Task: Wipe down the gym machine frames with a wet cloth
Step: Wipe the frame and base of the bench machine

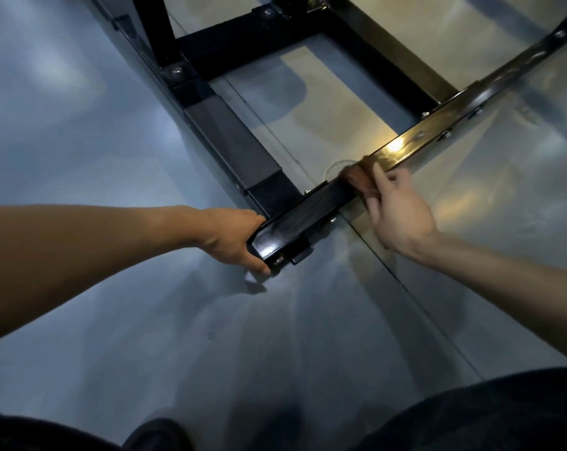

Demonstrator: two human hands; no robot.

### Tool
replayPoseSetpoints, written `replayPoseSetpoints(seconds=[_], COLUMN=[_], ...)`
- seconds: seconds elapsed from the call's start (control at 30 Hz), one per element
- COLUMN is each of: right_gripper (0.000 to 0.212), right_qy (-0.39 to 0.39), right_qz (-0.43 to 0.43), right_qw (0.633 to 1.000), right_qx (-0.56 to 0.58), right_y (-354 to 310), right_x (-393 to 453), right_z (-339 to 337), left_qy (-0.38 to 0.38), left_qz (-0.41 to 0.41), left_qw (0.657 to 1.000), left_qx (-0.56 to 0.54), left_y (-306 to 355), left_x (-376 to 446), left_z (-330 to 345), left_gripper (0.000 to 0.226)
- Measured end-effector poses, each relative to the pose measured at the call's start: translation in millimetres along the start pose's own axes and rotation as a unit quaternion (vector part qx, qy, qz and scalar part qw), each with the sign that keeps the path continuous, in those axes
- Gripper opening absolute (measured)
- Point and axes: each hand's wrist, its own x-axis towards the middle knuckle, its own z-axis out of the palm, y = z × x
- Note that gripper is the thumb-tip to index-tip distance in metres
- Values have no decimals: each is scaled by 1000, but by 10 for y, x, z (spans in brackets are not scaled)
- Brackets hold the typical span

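Seen from above, looking down at a glossy grey floor (112, 320) with a black gym machine frame (321, 198) lying low across it. Near bar of the frame running from the near left corner up toward the far right, shiny and catching a warm yellow glare about midway along. Left side rail (230, 148) meeting that bar at the near left corner and reaching away to the far left, joined farther off to a cross member (243, 50) with bolts at the joints. Left hand (233, 239) curled round the near left end of the bar, thumb low against its end face, fingers (257, 221) hooked over the top edge, gripping the corner. Right hand (399, 209) a little to the right along the same bar, blurred, fingers loosely curled over a brown cloth (357, 179), pressing it onto the top of the bar and pinching its near edge. Cloth draped over the bar, touching it, lying just left of the glare and between the two hands. Metal to the right of the cloth wet-looking and bright; metal to the left darker and duller. Small bolts showing under the bar near the left hand and again farther right. Dark trouser legs (487, 415) at the near edge, both bare forearms reaching in from the near sides. Thin seam lines crossing the floor beneath the frame
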Motion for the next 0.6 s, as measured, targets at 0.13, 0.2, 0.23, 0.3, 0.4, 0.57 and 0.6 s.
replayPoseSetpoints(seconds=[0.13, 0.2, 0.23, 0.3, 0.4, 0.57, 0.6], right_gripper=[73, 72, 72, 74, 71, 56, 64], right_qy=[-134, -145, -135, -101, -43, 11, 0], right_qz=[-175, -235, -252, -279, -165, 39, 5], right_qw=[975, 961, 958, 954, 984, 998, 1000], right_qx=[-17, -30, -34, -49, -57, -45, -22], right_y=[-752, -862, -825, -606, -90, 100, -53], right_x=[-465, -535, -493, -314, 90, 240, 134], right_z=[141, 152, 142, 149, 47, -48, 9], left_qy=[-1, 4, 5, 2, -6, -17, -14], left_qz=[13, 34, 36, 22, 0, -2, 2], left_qw=[1000, 999, 998, 999, 1000, 999, 999], left_qx=[-25, -41, -43, -39, -29, -41, -46], left_y=[7, -9, -15, -24, -23, 9, 32], left_x=[29, 49, 50, 37, 26, 2, -13], left_z=[18, 22, 30, 50, 67, 18, -5], left_gripper=[77, 70, 71, 77, 93, 93, 88])
